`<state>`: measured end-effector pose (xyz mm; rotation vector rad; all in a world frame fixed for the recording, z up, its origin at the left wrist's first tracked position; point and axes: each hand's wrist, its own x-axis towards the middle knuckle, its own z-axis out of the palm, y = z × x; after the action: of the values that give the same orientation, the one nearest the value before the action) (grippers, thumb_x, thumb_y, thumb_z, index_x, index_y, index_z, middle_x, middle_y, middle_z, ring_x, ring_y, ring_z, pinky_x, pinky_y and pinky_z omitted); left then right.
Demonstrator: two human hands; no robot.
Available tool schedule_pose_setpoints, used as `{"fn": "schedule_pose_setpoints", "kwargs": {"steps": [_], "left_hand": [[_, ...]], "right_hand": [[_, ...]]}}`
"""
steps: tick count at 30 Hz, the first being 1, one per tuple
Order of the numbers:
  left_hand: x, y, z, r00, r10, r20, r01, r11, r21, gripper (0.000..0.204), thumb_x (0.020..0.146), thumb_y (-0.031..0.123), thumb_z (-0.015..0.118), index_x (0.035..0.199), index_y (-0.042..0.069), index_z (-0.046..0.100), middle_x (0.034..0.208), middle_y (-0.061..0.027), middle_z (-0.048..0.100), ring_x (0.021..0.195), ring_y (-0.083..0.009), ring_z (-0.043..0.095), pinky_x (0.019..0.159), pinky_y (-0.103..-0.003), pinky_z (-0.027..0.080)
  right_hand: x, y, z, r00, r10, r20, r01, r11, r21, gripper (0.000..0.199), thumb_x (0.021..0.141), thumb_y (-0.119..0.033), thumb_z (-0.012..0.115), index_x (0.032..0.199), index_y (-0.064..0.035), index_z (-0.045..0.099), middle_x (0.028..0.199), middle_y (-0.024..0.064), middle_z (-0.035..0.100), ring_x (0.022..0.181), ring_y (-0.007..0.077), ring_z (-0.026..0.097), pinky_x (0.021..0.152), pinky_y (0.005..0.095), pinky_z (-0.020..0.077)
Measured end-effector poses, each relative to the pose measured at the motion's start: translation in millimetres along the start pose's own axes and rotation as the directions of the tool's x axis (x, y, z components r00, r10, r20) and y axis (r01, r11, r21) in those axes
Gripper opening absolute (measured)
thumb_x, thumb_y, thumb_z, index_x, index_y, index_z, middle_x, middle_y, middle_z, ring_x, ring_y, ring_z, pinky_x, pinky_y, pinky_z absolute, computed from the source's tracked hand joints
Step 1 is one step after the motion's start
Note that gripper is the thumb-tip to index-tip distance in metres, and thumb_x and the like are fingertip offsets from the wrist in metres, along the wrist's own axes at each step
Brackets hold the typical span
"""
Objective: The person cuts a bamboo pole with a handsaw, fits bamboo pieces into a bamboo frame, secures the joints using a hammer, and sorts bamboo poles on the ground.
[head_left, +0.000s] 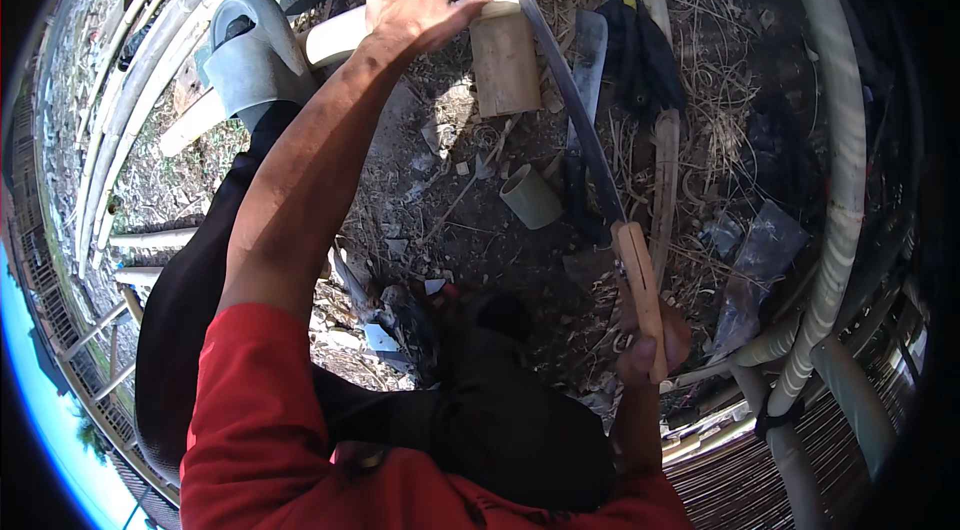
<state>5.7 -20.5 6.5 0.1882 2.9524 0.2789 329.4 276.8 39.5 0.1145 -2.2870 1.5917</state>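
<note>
Outdoors, the left hand (pixel 415 10) clamps a pale bamboo pole (pixel 345 30) steady on a wooden block (pixel 505 65), far centre, while the right hand (pixel 650 345) grips the handsaw (pixel 580 120) handle, blade across it.

left arm extended forward, left hand (pixel 415 12) gripping; right hand (pixel 650 335) fist closed, low.

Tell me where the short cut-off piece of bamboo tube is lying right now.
In the head view the short bamboo tube lies on the littered ground near the middle, just left of the saw blade, below the wooden block and above the right hand.
</note>
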Motion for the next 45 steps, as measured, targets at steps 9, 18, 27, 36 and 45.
{"fn": "schedule_pose_setpoints", "kwargs": {"steps": [9,18,27,36,45], "left_hand": [[15,-27,26,0.997,0.058,-0.057,-0.057,0.998,0.022,0.081,0.089,0.085,0.043,0.127,0.021,0.075,0.102,-0.0175,0.077,0.107,-0.0342,0.072,0.099,-0.047,0.052],[17,-35,49,0.885,0.176,-0.431,-0.185,0.983,0.022,0.064,0.087,0.072,0.063,0.093,0.009,0.074,0.095,-0.0147,0.073,0.092,-0.0313,0.071,0.083,-0.045,0.057],[-5,4,-13,0.983,0.181,0.025,-0.181,0.984,-0.009,0.087,0.088,0.085,0.045,0.117,0.011,0.078,0.097,-0.0209,0.076,0.104,-0.0367,0.072,0.098,-0.049,0.051],[1,-19,-1,0.994,0.106,0.030,-0.105,0.993,-0.048,0.091,0.082,0.087,0.054,0.124,0.009,0.073,0.094,-0.0186,0.076,0.099,-0.0312,0.074,0.093,-0.046,0.055],[-3,-12,-2,0.983,0.089,0.163,-0.086,0.996,-0.029,0.088,0.082,0.081,0.062,0.129,0.007,0.067,0.095,-0.0156,0.077,0.097,-0.0297,0.075,0.089,-0.044,0.059]], "right_hand": [[51,17,16,0.992,-0.040,0.122,0.048,0.997,-0.062,0.053,0.100,-0.039,0.053,0.079,0.0083,0.061,0.064,0.0128,0.059,0.053,0.0205,0.058,0.049,0.0321,0.0449],[94,37,54,0.988,0.026,0.153,-0.029,0.999,0.016,0.046,0.098,-0.036,0.060,0.079,0.0057,0.063,0.064,0.0100,0.059,0.052,0.0186,0.058,0.049,0.0306,0.0428],[49,46,22,0.997,0.074,-0.003,-0.073,0.981,0.182,0.055,0.101,-0.043,0.055,0.077,0.0059,0.063,0.062,0.0085,0.058,0.052,0.0155,0.056,0.049,0.0295,0.0430],[49,37,38,0.997,0.052,0.049,-0.055,0.997,0.057,0.051,0.099,-0.039,0.055,0.081,0.0067,0.065,0.062,0.0087,0.057,0.051,0.0169,0.055,0.048,0.0311,0.0409],[86,43,74,0.972,0.222,-0.071,-0.223,0.975,0.002,0.048,0.099,-0.038,0.049,0.082,0.0065,0.057,0.064,0.0141,0.059,0.059,0.0214,0.056,0.059,0.0336,0.0483]]}}
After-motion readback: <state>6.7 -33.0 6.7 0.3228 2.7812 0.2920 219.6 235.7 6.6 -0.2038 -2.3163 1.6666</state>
